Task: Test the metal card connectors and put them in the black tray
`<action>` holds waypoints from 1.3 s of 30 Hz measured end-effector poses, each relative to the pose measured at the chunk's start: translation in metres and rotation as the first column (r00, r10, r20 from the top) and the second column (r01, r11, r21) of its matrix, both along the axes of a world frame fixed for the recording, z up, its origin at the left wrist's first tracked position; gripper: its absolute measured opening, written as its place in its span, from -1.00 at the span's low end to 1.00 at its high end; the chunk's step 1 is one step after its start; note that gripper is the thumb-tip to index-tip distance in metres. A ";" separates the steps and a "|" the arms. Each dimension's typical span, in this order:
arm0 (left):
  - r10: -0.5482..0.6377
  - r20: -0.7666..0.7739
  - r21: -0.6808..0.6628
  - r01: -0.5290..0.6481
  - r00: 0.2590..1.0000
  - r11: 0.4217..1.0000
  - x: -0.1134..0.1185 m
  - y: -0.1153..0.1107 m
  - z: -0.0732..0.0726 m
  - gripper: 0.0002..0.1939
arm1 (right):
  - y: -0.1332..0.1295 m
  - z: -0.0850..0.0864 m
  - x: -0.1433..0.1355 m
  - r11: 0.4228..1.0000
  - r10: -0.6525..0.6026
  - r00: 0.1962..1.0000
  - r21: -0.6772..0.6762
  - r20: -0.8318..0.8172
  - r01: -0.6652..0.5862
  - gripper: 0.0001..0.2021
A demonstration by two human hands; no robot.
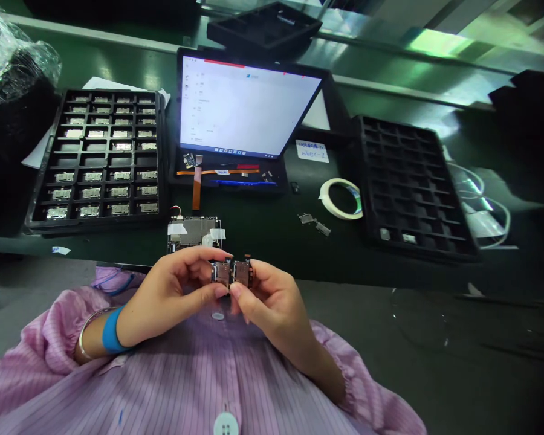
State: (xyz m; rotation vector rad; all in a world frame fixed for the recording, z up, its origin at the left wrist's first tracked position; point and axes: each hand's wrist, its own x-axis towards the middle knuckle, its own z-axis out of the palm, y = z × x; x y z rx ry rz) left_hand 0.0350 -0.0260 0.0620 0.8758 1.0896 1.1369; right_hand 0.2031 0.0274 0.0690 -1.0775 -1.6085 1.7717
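Two small circuit modules with metal shields are held side by side in front of my body. My left hand (181, 284) pinches the left circuit module (220, 273) between thumb and fingers. The right circuit module (242, 272) is gripped by my right hand (272, 296), its thumb at the lower edge. A short dark connector tab sticks up from the top of each. Just beyond my left fingers lies a larger circuit board (193, 229) with white tape, from which an orange flex cable (196, 190) runs toward the laptop.
A black tray (95, 162) of metal-shielded modules lies left. The laptop (249, 109) stands open at the back. A tape roll (342, 198) and loose metal pieces (315, 223) lie right of centre, beside another black tray (412, 181) holding two small parts. Plastic-wrapped stuff (18, 66) stands far left.
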 end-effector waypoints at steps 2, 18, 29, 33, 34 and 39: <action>0.013 -0.001 0.015 -0.013 1.000 1.000 0.001 -0.001 0.000 -0.67 | 0.000 0.000 0.001 1.000 0.010 1.000 0.018 0.016 -0.010 -0.88; -0.019 0.044 0.059 0.016 0.999 0.998 0.000 -0.004 0.003 -0.66 | 0.002 0.002 0.002 0.999 0.045 0.999 0.005 -0.009 -0.045 -0.91; -0.039 0.024 0.070 0.037 0.999 0.997 -0.001 -0.003 0.004 -0.65 | 0.004 0.003 0.002 0.998 0.064 0.998 0.022 -0.024 -0.063 -0.92; -0.060 0.028 0.076 0.057 0.998 0.995 -0.001 -0.003 0.004 -0.63 | 0.004 0.003 0.001 0.998 0.066 0.997 0.011 -0.041 -0.065 -0.92; -0.061 0.019 0.077 0.059 0.998 0.995 -0.001 -0.003 0.005 -0.63 | 0.004 0.003 0.001 0.998 0.065 0.997 0.007 -0.044 -0.065 -0.92; -0.057 -0.010 0.069 0.057 0.998 0.996 -0.001 -0.003 0.005 -0.61 | 0.004 0.003 0.001 0.998 0.065 0.997 0.003 -0.034 -0.065 -0.92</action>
